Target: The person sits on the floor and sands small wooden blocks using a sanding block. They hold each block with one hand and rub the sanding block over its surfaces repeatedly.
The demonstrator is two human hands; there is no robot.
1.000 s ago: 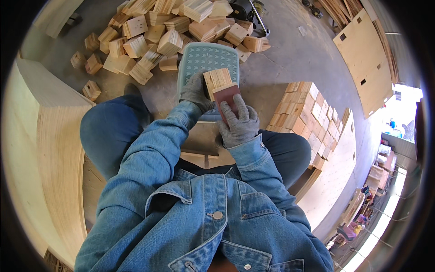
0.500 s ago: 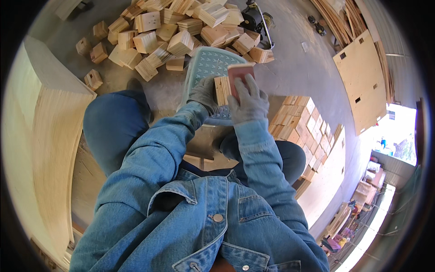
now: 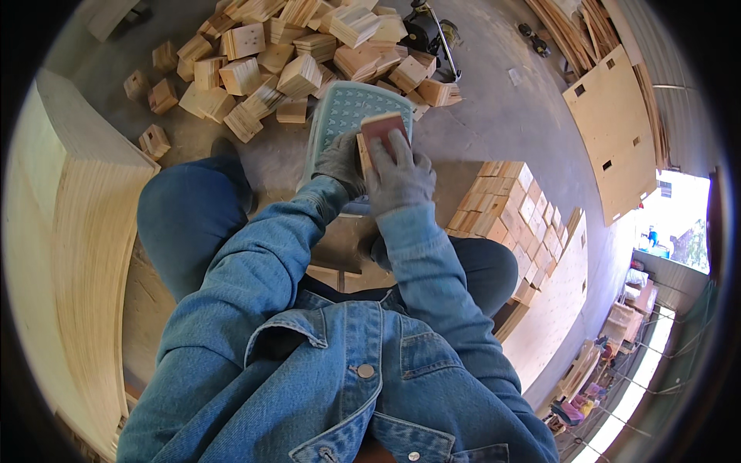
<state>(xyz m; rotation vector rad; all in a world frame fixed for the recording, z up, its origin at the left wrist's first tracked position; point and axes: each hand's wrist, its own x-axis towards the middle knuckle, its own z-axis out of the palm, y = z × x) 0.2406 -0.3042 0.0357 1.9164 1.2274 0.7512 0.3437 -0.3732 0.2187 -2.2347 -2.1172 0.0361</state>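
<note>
So the left hand [image 3: 340, 163], in a grey glove, is curled around the left side of a small wood block [image 3: 363, 156]. You only get a thin slice of that block, since most of it sits under a reddish-brown block [image 3: 386, 127]. The right hand [image 3: 402, 174], also gloved, has that one in its grip: fingers laid over the reddish face, a bit apart, pointing at its far end. Can't really see how the left fingertips close, they're hidden.

Both blocks are above the right half of a teal stool [image 3: 340, 104], nearer the right edge than the left. Couldn't tell you if the wood block touches the stool top or is just held over it. The hands and sleeves [image 3: 413, 243] cover most of the stool's near right corner.

Past the stool's far edge, mostly off its far left corner, there's a messy pile of wood blocks [image 3: 301, 73] on the grey floor [image 3: 494, 116]. Off to the right, behind the bent right knee [image 3: 494, 270], more blocks are stacked in neat rows [image 3: 505, 204]. Big stack of pale boards [image 3: 93, 231] on the left, too.
</note>
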